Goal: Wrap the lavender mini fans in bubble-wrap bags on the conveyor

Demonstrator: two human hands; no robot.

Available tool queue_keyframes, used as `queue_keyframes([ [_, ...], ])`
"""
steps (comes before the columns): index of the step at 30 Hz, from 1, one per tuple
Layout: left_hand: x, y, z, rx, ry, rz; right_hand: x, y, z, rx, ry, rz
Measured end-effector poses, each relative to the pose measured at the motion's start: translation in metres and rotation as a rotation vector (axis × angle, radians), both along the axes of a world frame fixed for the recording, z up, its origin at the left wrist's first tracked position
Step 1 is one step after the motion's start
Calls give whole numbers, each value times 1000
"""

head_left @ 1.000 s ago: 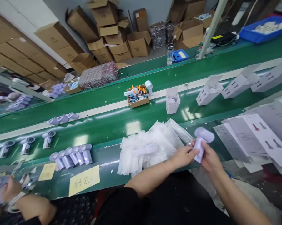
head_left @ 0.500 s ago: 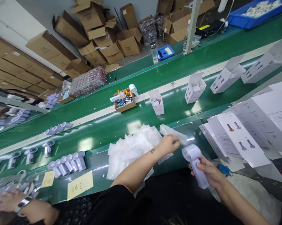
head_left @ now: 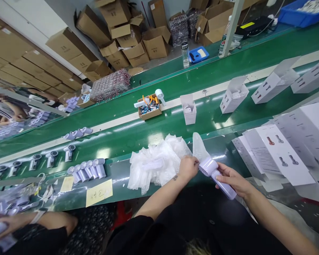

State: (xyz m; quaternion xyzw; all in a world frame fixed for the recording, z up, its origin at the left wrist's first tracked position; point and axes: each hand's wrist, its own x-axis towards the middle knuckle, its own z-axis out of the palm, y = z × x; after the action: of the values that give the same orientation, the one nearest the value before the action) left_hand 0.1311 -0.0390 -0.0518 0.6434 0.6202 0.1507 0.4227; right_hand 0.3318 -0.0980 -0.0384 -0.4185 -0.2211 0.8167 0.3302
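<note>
My right hand [head_left: 232, 179] is wrapped round the handle of a lilac handheld fan [head_left: 224, 184], whose round head points up and to the left. In my left hand [head_left: 189, 167], the fingers pinch the edge of a translucent bubble bag [head_left: 200, 147]. The fan's head touches or slightly enters the bag's mouth; I cannot tell which. A heap of similar white bubble bags [head_left: 151, 164] lies to the left, under and beside my left forearm.
Folded white boxes [head_left: 278, 152] stand at the right. Open white boxes [head_left: 190, 115] and a carton of small parts [head_left: 150, 114] sit on the green conveyor [head_left: 117, 136]. Lilac fans [head_left: 87, 170] line the left, near a co-worker's arm [head_left: 53, 219]. Yellow notes [head_left: 99, 193] lie nearby.
The fan has tilted further left and come up against the bag. My left hand has brought the bag upright beside the fan's head. The view has shifted; the co-worker at left now holds a lilac piece.
</note>
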Motion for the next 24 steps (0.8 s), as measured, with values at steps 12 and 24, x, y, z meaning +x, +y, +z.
queue_keyframes([
  [12, -11, -12, 18, -201, -488, -83, -22, -20, 25, 60, 83, -36],
  [24, -46, -47, 13, 481, -394, -287, -58, -48, 25, -134, -112, -351],
])
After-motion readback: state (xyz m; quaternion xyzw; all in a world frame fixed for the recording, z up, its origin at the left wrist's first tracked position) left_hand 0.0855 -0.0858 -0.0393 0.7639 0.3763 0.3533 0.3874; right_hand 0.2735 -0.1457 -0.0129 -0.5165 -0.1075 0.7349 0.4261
